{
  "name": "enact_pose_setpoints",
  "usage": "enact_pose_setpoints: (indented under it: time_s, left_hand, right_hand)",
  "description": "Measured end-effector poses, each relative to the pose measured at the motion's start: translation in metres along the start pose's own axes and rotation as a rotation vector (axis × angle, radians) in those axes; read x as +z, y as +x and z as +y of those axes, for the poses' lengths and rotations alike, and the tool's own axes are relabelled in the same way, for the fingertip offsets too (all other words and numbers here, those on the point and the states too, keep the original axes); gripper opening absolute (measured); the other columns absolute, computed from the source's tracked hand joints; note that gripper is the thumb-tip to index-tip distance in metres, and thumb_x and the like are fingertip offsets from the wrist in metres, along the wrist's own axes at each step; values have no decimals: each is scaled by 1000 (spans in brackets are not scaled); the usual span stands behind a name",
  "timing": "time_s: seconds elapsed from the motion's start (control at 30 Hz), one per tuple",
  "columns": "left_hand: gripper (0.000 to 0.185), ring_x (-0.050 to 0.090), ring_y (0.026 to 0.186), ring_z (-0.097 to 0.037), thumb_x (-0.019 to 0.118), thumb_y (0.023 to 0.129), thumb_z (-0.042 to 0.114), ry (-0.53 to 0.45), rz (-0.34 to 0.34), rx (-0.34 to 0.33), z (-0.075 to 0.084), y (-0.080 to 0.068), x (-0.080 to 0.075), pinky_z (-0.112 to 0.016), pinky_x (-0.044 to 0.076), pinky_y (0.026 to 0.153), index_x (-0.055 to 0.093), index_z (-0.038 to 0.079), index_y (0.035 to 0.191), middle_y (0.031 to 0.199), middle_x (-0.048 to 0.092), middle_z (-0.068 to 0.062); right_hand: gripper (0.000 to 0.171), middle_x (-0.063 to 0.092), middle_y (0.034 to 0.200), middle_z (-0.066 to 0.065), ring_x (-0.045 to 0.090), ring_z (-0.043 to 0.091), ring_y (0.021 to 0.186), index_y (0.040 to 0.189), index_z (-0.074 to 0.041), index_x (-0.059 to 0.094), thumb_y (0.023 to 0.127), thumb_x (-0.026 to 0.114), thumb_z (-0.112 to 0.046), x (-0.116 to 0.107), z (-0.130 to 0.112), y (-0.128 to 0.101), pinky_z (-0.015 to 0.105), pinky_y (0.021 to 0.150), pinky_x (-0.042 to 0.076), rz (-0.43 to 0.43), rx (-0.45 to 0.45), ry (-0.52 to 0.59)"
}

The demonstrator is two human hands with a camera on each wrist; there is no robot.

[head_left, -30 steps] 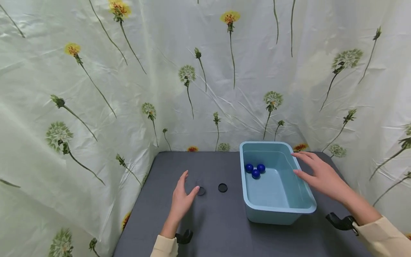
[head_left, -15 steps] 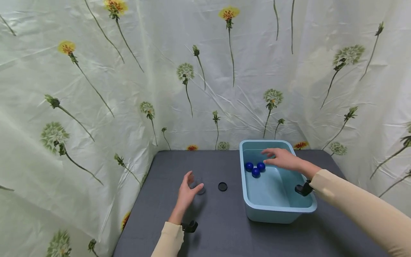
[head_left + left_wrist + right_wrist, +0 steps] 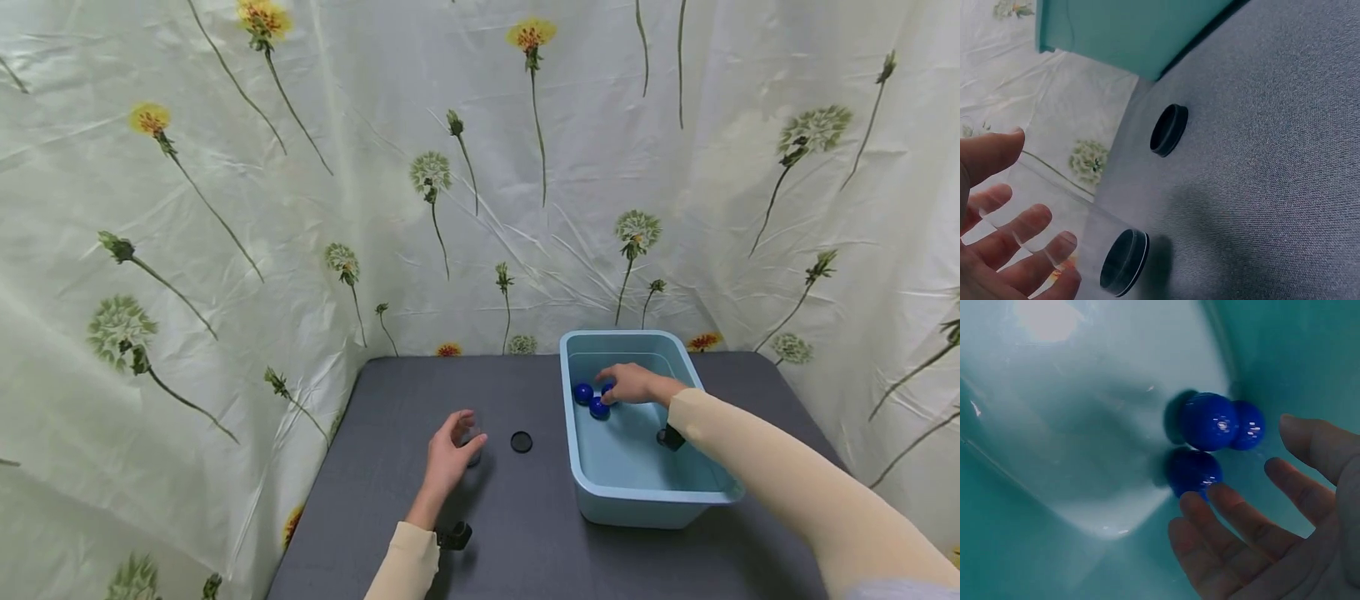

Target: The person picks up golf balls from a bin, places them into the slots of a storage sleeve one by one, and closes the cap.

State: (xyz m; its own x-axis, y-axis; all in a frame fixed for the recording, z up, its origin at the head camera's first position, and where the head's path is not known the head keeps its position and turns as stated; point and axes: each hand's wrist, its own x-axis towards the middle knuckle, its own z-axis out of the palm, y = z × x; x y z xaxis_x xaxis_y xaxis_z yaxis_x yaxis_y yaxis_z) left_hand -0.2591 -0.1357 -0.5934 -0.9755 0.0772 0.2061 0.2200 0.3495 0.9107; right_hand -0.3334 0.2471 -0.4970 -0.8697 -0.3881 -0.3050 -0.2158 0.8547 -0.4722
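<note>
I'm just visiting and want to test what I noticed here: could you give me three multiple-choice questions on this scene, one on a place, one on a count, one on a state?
1. Where are the blue balls?
A. in the light blue tub
B. on the grey table
C. in the left hand

2. How many blue balls are there?
A. two
B. three
C. five

3. How does the right hand stand?
A. closed in a fist outside the tub
B. flat on the table
C. inside the tub, fingers spread at the balls

Answers: 1 A, the head view shows them on the tub's floor; 2 B, the right wrist view shows three clustered; 3 C, the fingers reach the balls without yet closing round one.
</note>
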Motion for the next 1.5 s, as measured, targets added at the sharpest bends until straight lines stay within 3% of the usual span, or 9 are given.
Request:
enact_pose_setpoints:
  time_s: [0.27,0.4,0.57,0.93,1.2,1.5]
  left_hand:
    - [53,64,109,-20,77,91,33,26,-9,-7,13,-7,-2,-51,46,99,57,23,140,119,66,-1]
    - [49,64,107,-18,77,91,34,26,-12,6,21,-9,-3,-52,46,98,58,22,134,118,65,4]
    - [39,64,105,-17,79,90,31,-2,-18,17,29,-12,-6,-55,46,95,58,26,123,118,66,2]
    - [43,63,108,-23,79,89,29,5,-49,21,37,-19,-6,-61,45,95,61,28,128,117,68,-9]
    - [46,63,108,-18,79,88,36,16,-63,34,43,-22,-3,-61,44,96,60,32,130,117,66,8]
    - [43,63,110,-18,80,88,34,-9,-67,38,49,-20,-2,-62,43,98,59,27,125,121,67,-4]
  right_hand:
    - [48,56,134,29,54,45,122,134,4,59,92,72,-15,14,5,8,53,94,49,-11,28,-6]
    - [50,55,134,30,58,41,116,136,5,57,92,73,-14,25,6,14,50,89,52,-8,56,-22]
    - [50,56,132,30,58,41,115,135,4,58,90,74,-14,35,7,21,51,90,51,-2,48,-78]
    - [34,65,104,11,62,23,84,118,-6,68,85,78,-9,41,5,22,38,71,55,-12,74,-88]
    - [24,59,93,5,59,20,79,104,-13,71,83,81,-8,47,3,17,34,65,55,-100,116,-69]
    - [26,57,92,5,58,21,80,96,-14,69,77,85,-4,50,5,17,33,64,55,-91,94,-88]
